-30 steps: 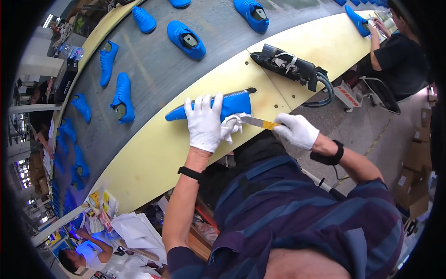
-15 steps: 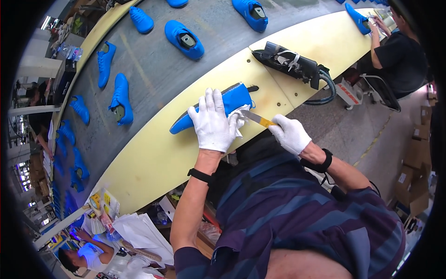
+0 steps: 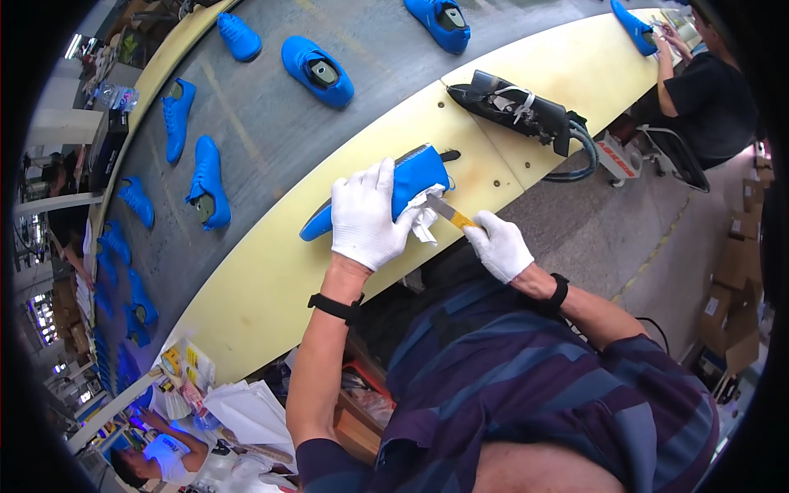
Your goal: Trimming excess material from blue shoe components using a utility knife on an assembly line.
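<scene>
A blue shoe (image 3: 422,175) lies tilted on the pale yellow worktop, at its middle. My left hand (image 3: 364,215), in a white glove, is closed over the shoe and presses it down, covering part of its middle. White crumpled paper or cloth (image 3: 424,222) bunches at the shoe's near side, next to my left thumb. In my white-gloved right hand (image 3: 500,248) is a knife with a yellow handle (image 3: 462,220). Its flat metal blade (image 3: 441,205) points at the shoe and touches or overlaps the white bunch.
A black clamp-like device with hoses (image 3: 518,111) sits right of the shoe on the yellow worktop (image 3: 271,287). Beyond runs a grey conveyor (image 3: 263,123) carrying several blue shoes (image 3: 319,71). Co-workers are at the far right (image 3: 711,99) and lower left (image 3: 168,452). Papers (image 3: 255,415) lie lower left.
The shoes on the conveyor have shifted slightly to the left. My right hand has moved a little left and down with the knife. My left hand has slid slightly left along the shoe.
</scene>
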